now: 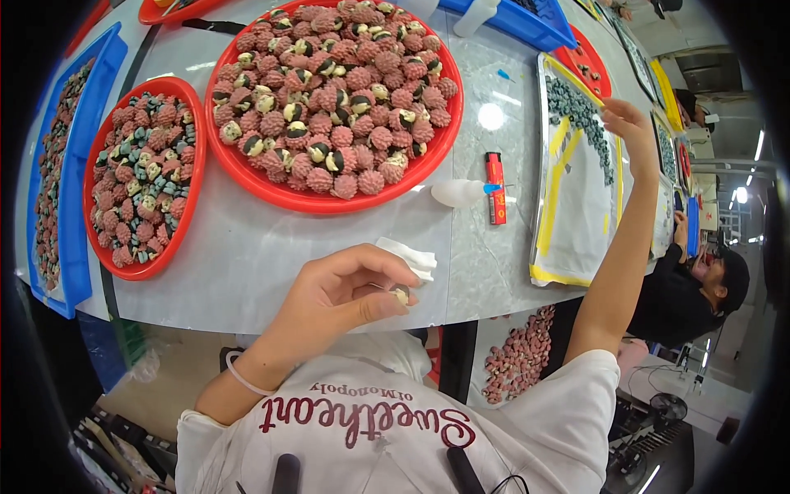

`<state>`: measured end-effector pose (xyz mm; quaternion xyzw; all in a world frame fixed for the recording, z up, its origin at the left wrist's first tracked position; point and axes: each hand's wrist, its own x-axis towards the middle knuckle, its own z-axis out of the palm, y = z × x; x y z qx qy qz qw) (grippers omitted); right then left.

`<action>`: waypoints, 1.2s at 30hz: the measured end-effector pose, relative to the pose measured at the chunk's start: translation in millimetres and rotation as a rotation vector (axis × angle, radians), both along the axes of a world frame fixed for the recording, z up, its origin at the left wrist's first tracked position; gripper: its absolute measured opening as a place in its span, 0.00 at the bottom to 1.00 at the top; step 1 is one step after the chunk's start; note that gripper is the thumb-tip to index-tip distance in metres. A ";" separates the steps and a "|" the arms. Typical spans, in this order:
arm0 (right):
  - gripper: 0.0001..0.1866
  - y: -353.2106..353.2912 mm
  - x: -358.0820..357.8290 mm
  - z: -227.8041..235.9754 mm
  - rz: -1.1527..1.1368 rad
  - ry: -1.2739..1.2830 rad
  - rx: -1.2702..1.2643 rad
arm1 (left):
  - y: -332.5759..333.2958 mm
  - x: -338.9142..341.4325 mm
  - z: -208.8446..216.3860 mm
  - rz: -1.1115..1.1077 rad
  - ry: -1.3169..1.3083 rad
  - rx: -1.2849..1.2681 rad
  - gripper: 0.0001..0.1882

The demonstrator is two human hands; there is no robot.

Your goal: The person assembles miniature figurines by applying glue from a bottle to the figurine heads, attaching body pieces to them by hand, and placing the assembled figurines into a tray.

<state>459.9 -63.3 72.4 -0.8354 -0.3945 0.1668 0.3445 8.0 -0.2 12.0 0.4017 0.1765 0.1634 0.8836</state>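
Observation:
My left hand [346, 292] is closed, pinching a small cream-and-dark piece [401, 294] between thumb and fingers above the table's near edge. Just behind it lies a crumpled white tissue [411, 257]. My right arm stretches far out to the right, and my right hand [632, 136] is over a paper-lined tray [573, 214] with yellow tape on its rim. Its fingers look extended and apart, with nothing visible in them. Small dark green pieces [580, 111] cluster at that tray's far end, beside the hand.
A large round red tray [329, 202] heaped with pink ridged pieces stands behind my left hand. A smaller red tray [141, 270] and a blue tray [78, 284] are at left. A white squeeze bottle [457, 193] lies near a red box [495, 188]. Another person [683, 296] sits at right.

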 end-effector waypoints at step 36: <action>0.11 -67.8 -215.3 -29.6 0.249 0.558 0.685 | -3.3 -4.5 -10.0 0.050 -0.009 0.026 0.11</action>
